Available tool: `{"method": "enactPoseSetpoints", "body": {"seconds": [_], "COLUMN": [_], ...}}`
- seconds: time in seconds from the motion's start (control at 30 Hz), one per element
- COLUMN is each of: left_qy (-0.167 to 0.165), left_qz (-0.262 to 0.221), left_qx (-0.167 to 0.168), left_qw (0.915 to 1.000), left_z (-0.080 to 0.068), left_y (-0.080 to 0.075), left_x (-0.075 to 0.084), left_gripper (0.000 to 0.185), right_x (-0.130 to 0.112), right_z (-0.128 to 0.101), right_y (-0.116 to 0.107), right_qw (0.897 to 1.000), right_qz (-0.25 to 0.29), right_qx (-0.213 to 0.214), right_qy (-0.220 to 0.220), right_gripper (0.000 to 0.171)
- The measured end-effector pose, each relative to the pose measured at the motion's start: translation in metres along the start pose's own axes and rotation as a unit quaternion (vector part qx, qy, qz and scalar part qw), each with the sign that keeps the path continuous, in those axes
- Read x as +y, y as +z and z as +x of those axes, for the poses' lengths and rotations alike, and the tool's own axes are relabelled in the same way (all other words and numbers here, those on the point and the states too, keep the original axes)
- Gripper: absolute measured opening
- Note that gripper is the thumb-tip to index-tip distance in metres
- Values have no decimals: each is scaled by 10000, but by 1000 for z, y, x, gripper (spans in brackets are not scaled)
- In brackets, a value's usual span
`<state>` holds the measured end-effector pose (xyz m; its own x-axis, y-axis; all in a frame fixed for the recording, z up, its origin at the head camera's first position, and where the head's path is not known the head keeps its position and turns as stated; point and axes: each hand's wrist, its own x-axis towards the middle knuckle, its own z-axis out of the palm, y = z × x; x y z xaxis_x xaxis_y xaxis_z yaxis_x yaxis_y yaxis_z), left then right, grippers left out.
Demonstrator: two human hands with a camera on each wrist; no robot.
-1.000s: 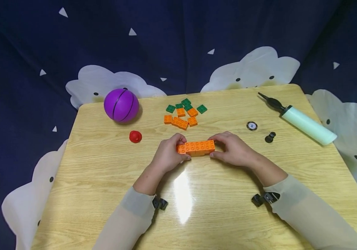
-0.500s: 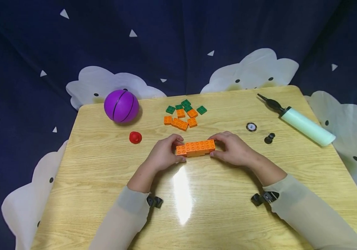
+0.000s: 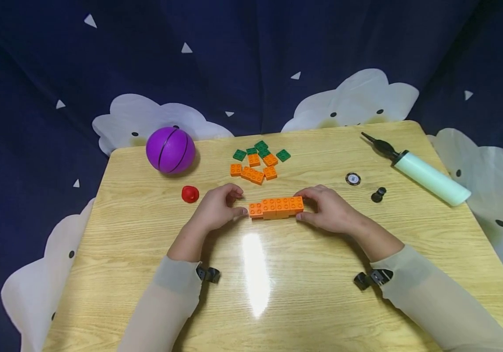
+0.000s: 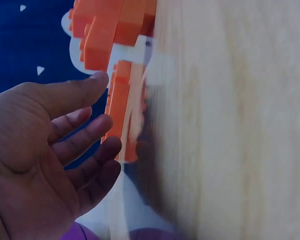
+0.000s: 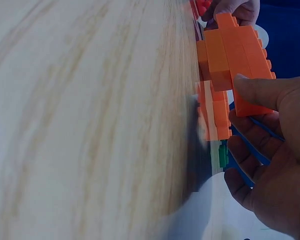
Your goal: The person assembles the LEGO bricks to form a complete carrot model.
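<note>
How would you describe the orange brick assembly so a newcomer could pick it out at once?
On the wood-grain table, find the scattered bricks. Just nearer the camera, the right hand pinches one end of the orange brick assembly. Unlike those bricks, it is one long, joined bar.

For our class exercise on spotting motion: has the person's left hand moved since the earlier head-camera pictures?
Yes. In the head view, the left hand has moved leftward, nearer the small red object and away from the orange brick assembly.
</note>
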<state>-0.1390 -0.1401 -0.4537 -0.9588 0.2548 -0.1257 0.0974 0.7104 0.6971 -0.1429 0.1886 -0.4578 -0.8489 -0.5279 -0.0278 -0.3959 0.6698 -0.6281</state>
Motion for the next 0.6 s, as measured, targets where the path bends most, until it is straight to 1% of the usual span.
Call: {"method": "enactPoseSetpoints", "body": {"seconds": [0.13,0.37,0.47,0.6], "left_qy": [-146,-310,-363,-436], "left_qz": [0,22,-53,-51], "left_qx": [239,628,767,893], "left_qw": [9996,9975,9964,9950], "left_z": [5,16,22,30], "left_y": [-5,-10,-11,-10], "left_x": [-5,-12,-11,-10], "left_gripper": [45,40,41,44], "right_x": [-1,-5,-6,-4], "right_z": [1,3,4,2], "right_y": [1,2,2,1], "right_qw": [10000,10000,10000,10000], "right_qz": [-8,-20,-18,-38], "right_qx": [-21,15,14,22], "right_qy": [-18,-56,-43,11], "right_gripper": [53,53,53,52]}}
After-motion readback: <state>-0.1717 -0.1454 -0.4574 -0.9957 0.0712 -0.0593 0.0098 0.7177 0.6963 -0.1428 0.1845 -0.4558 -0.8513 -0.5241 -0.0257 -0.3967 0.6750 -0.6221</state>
